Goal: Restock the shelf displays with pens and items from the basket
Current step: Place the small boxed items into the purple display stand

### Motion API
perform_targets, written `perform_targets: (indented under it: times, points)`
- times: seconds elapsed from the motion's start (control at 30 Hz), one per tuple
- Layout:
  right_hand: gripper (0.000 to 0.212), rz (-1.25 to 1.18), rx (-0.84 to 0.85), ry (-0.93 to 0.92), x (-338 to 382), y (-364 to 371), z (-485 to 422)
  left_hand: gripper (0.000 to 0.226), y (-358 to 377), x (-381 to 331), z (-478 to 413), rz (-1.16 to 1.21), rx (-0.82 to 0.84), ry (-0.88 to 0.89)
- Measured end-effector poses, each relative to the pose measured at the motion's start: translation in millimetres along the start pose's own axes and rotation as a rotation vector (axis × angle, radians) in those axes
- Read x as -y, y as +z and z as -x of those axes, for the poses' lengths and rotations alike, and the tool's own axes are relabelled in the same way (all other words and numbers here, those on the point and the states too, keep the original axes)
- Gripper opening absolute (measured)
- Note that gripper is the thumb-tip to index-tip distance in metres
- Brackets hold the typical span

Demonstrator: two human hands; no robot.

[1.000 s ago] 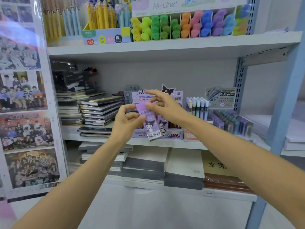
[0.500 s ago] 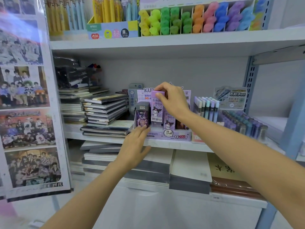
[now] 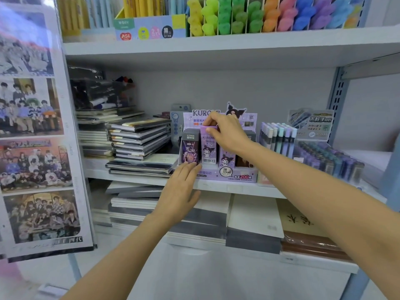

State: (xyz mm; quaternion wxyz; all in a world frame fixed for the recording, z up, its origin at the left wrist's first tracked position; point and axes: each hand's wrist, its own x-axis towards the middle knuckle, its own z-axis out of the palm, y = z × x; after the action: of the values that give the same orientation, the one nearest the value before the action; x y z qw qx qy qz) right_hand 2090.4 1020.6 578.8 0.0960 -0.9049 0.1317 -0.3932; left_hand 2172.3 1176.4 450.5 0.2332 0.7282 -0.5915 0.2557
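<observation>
Purple pack (image 3: pixel 208 148) lowered into display box (image 3: pixel 238 175) | right hand (image 3: pixel 229 133) pinches it

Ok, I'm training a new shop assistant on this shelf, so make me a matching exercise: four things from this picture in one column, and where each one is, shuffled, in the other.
Things
1. purple Kuromi lead box
2. dark Ultraman box
3. highlighters
4. notebook stack

Places
A. on the upper shelf, sorted by colour
B. leftmost in the Kuromi display tray
C. lying flat on the middle shelf, left of the tray
D. pinched at its top by the right hand

Pairs: 1-D, 2-B, 3-A, 4-C
</observation>
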Motion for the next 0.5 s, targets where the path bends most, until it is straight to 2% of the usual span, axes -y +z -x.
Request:
perform_targets:
  times: [0.13,0.23,0.33,0.5]
  points:
    - [0.009,0.030,-0.032,0.016,-1,10,1,0.062,0,0,0,-0.009,-0.017,0.011]
    - [0.015,0.208,-0.092,-0.034,-3,18,3,0.059,-2,1,-1,-0.021,-0.008,0.010]
    - [0.027,0.338,-0.030,-0.063,-9,14,6,0.052,-6,3,-5,-0.034,-0.007,-0.001]
    - [0.051,0.350,0.062,-0.089,-15,3,15,0.046,-25,5,-34,-0.041,-0.210,0.005]
